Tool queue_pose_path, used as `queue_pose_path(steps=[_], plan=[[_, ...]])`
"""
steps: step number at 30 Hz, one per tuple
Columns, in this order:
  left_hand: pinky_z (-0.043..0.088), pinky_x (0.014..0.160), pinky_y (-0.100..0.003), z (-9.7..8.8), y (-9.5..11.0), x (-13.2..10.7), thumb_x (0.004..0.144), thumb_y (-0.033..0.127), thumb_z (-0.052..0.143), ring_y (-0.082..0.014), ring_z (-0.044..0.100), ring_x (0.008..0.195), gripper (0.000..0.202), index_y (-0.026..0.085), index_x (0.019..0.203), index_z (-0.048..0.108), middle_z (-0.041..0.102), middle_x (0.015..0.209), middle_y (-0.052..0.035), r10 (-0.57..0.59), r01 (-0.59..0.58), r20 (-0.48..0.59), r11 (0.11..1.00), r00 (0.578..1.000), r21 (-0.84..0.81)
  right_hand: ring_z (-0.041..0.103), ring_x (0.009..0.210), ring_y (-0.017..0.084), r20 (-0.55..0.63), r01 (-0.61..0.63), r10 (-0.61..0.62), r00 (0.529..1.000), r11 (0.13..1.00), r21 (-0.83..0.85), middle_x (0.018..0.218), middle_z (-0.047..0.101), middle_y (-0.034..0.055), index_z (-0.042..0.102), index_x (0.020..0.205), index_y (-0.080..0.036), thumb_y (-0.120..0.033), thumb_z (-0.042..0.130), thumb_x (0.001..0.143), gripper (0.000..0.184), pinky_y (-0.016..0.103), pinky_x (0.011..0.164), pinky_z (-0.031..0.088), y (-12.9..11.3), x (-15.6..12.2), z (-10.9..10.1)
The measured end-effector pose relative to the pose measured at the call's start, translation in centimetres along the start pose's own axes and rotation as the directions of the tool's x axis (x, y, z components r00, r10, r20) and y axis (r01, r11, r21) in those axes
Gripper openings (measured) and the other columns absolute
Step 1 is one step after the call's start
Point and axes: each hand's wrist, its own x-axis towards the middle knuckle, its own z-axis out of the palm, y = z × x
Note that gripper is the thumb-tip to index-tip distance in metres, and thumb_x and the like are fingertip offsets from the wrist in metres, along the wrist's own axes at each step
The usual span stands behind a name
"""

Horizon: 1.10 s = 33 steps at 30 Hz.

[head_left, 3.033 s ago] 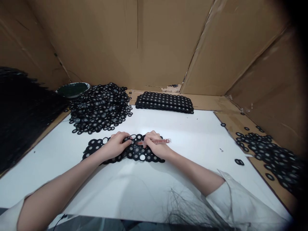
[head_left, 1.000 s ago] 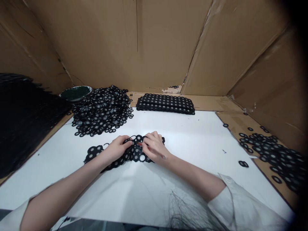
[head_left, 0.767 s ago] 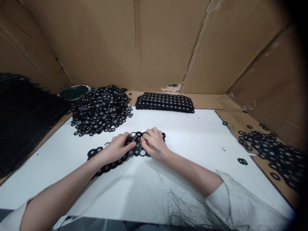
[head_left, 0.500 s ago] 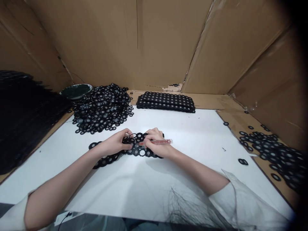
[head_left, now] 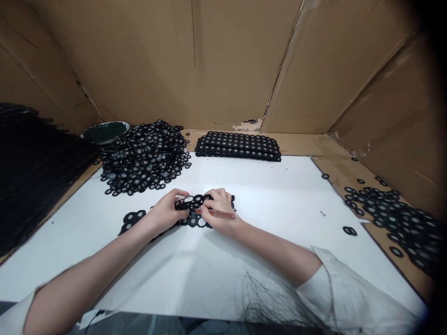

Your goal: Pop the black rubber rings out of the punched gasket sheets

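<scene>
A strip of joined black rings (head_left: 193, 220) lies in the middle of the white board, its left end (head_left: 130, 218) showing beyond my left wrist. My left hand (head_left: 169, 209) pinches the strip between thumb and fingers. From the right, my right hand (head_left: 220, 211) rests on the strip with curled fingers. In it is a slim tool with a reddish, see-through handle (head_left: 223, 214), which lies across the thumb side and points left at the rings. The tool's tip is too small to make out among the rings.
A heap of loose black rings (head_left: 143, 158) lies at the back left, beside a bowl of dark green stuff (head_left: 104, 133). Folded ring mats (head_left: 239, 145) sit at the back. More loose rings (head_left: 401, 218) spread over cardboard at right. Dark strands (head_left: 35, 172) stand at far left; cardboard walls (head_left: 230, 65) enclose the board.
The handle's rear end has swung down toward my right wrist. Both hands stay on the strip, and its left end looks more bunched up. The whole view has shifted slightly.
</scene>
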Motion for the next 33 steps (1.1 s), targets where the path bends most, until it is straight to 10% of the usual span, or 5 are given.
queue_pose_path(steps=[12, 19, 28, 33], plan=[[0.043, 0.056, -0.026, -0.4, 0.0, 0.0, 0.058, 0.026, 0.059, -0.0143, 0.056, 0.062, 0.048, 0.020, 0.103, 0.042, 0.058, 0.075, 0.0019, -0.067, 0.068, 0.012, 0.996, 0.998, -0.055, 0.036, 0.091, 0.018, 0.065, -0.047, 0.040, 0.997, 0.993, 0.108, 0.082, 0.052, 0.0015, 0.057, 0.057, -0.022, -0.025, 0.040, 0.082, 0.030, 0.036, 0.080, 0.031, -0.2, -0.1, -1.0], [0.041, 0.059, -0.026, 0.7, 0.3, -0.8, 0.060, 0.028, 0.057, -0.0161, 0.056, 0.067, 0.045, 0.017, 0.102, 0.044, 0.061, 0.078, -0.0003, -0.006, 0.005, -0.052, 1.000, 0.999, -0.012, 0.034, 0.090, 0.022, -0.046, 0.024, -0.030, 0.998, 0.991, -0.134, 0.082, 0.050, 0.0061, 0.056, 0.059, -0.019, -0.025, 0.043, 0.079, 0.025, 0.037, 0.077, 0.030, -0.3, 0.0, 0.1], [0.039, 0.065, -0.030, -1.1, -0.4, -0.1, 0.061, 0.044, 0.057, -0.0248, 0.053, 0.082, 0.045, 0.020, 0.098, 0.051, 0.059, 0.087, -0.0048, 0.124, -0.196, 0.183, 0.869, 0.975, 0.455, 0.038, 0.086, 0.020, 0.036, 0.002, 0.001, 0.999, 0.995, -0.096, 0.075, 0.054, 0.0046, 0.058, 0.056, -0.020, -0.026, 0.042, 0.079, 0.028, 0.037, 0.076, 0.031, 0.1, 0.7, -1.9], [0.038, 0.064, -0.029, -1.5, -0.5, 0.5, 0.062, 0.042, 0.055, -0.0242, 0.054, 0.080, 0.037, 0.018, 0.090, 0.054, 0.060, 0.087, -0.0047, 0.112, -0.200, 0.201, 0.844, 0.973, 0.498, 0.039, 0.102, 0.022, -0.170, 0.230, -0.228, 0.959, 0.973, -0.006, 0.102, 0.053, 0.0051, 0.056, 0.060, -0.019, -0.018, 0.046, 0.076, 0.019, 0.040, 0.088, 0.030, -0.7, -0.5, -2.7]])
